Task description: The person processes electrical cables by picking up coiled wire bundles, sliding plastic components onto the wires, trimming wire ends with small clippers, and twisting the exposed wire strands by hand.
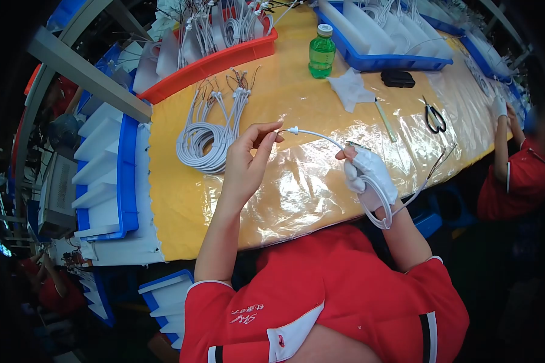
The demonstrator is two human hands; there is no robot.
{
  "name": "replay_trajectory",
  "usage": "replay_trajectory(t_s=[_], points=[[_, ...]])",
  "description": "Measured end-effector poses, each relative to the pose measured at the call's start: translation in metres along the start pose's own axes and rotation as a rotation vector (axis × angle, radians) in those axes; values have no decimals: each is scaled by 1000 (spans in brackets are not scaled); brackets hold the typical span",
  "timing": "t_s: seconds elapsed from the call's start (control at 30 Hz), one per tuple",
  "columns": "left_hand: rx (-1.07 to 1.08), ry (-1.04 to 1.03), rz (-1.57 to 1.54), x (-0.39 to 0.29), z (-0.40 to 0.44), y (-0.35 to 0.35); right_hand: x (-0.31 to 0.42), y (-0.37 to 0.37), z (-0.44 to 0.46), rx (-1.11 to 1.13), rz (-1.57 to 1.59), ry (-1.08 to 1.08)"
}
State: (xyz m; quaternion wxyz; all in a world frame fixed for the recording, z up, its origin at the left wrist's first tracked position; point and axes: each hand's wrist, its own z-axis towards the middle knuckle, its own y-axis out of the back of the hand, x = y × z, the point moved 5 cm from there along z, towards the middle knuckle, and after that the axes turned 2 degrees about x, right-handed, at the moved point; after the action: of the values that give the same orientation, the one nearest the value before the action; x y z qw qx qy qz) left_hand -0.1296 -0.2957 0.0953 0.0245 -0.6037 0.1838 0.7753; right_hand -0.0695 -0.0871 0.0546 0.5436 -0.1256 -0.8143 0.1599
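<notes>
Pinching the dark leads [284, 130] at the frame's centre, the left hand [248, 158] steadied the white cable [320, 135], while the gloved right hand [371, 171] clasped its loops [379, 224]; light and springy, it seemed safest held by its jacket [331, 140]

"What sort of place is this?"

"A workshop or factory floor where cables are handled by hand. A white cable [321, 135] is held above a long desk [169, 199] covered in yellow under clear plastic, and tied cable coils [206, 147] lie on it."

"What else shows that?"

"The red bin [218, 65] and the blue bin [399, 62], both with white dividers and full of more cables. There's also a person in a red shirt [521, 181] at the right, matching the wearer's red shirt [345, 290]."

"And the far left?"

"Dim, but probably another workstation."
</notes>
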Motion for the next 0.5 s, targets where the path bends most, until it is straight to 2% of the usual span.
replay_trajectory(t_s=[0.13, 0.2, 0.23, 0.3, 0.5], points=[[4, 37, -48, -2, 0, 3, 12, 2, 2, -70, -216, 67], [-8, 43, -51, -3, -1, 5, 21, 4, 3, -105, -467, 248], [-13, 35, -60, -5, -1, 6, 22, 4, 2, -105, -468, 248], [-19, 25, -69, -6, 0, 6, 33, 2, -4, -197, -613, 428], [-81, -44, -74, -12, -1, 14, 55, -11, -16, -202, -757, 635]])
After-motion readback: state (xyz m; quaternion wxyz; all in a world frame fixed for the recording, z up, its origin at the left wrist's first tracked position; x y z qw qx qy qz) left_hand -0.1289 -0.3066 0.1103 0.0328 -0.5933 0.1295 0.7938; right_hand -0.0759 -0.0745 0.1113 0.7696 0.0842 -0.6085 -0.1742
